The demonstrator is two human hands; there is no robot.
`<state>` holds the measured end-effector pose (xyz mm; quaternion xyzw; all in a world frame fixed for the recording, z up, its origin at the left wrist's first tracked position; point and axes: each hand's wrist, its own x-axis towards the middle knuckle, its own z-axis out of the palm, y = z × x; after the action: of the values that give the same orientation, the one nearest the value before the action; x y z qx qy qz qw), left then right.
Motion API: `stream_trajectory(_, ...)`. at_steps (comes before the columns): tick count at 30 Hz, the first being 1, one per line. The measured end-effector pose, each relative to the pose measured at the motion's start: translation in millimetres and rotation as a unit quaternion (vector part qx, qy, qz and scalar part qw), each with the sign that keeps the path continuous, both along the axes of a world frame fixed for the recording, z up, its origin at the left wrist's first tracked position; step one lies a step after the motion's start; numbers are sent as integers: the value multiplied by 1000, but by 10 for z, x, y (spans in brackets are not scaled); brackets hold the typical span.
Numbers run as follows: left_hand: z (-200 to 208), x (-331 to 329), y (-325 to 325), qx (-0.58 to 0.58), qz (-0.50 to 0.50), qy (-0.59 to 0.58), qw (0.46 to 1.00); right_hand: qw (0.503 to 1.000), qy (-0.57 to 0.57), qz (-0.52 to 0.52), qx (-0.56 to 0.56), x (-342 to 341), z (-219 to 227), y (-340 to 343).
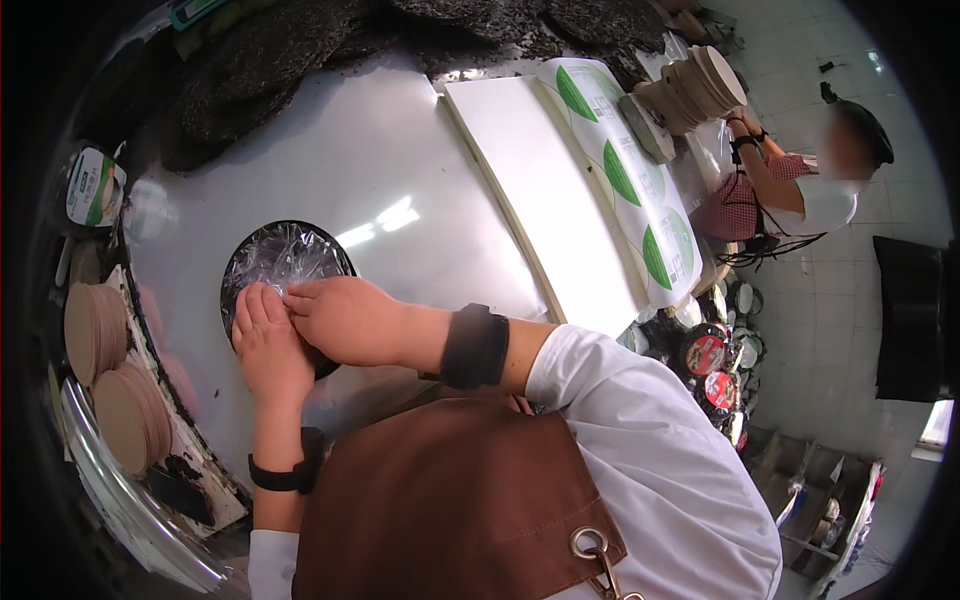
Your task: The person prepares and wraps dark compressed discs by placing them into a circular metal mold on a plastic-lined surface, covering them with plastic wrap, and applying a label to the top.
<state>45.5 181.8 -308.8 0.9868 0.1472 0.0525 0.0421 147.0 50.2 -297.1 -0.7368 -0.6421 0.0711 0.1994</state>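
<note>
1. on the shiny metal surface (400, 160), a round dark disc wrapped in clear crinkled film (285, 262) lies flat, and both hands rest on its near edge.
2. the left hand (268, 345) lies palm down on the near left part of the disc, its fingers (250, 305) flat and held close together, pressing on the film rather than gripping it.
3. the right hand (345, 318) comes in from the right of the disc, its fingers (300, 295) bent down onto the film just beside the left hand's fingertips; whether they pinch the film, i cannot tell.
4. each wrist carries a dark band, and a brown apron (440, 500) over a white shirt sits below the disc, nearest the camera.
5. to the left of the disc, past the edge of the surface, stand stacks of tan round discs (110, 370).
6. to the right of the disc lies a long white sheet (540, 190), and beyond it a sheet of round green and white labels (630, 170).
7. beyond the disc, at the far side of the surface, dark flat cakes (280, 60) are piled up.
8. far to the right of the disc, another person (800, 190) reaches a hand toward a stack of pale round pieces (700, 90).
</note>
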Motion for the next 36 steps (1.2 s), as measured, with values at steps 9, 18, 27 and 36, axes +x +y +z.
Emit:
stream_trajectory(9,24,-116,17,31,12,9,999,807,-82,-521,-266,1115,727,-2334)
stream_trajectory(18,4,-107,28,8,14,-7,1000,835,-15,-495,-240,1017,-18,-2368)
stream_trajectory(27,5,-128,32,-5,30,-12,999,772,-87,-603,-179,2126,760,-3734)
stream_trajectory(36,63,-73,-21,-28,35,-28,999,807,-342,-426,-223,2491,-98,-2228)
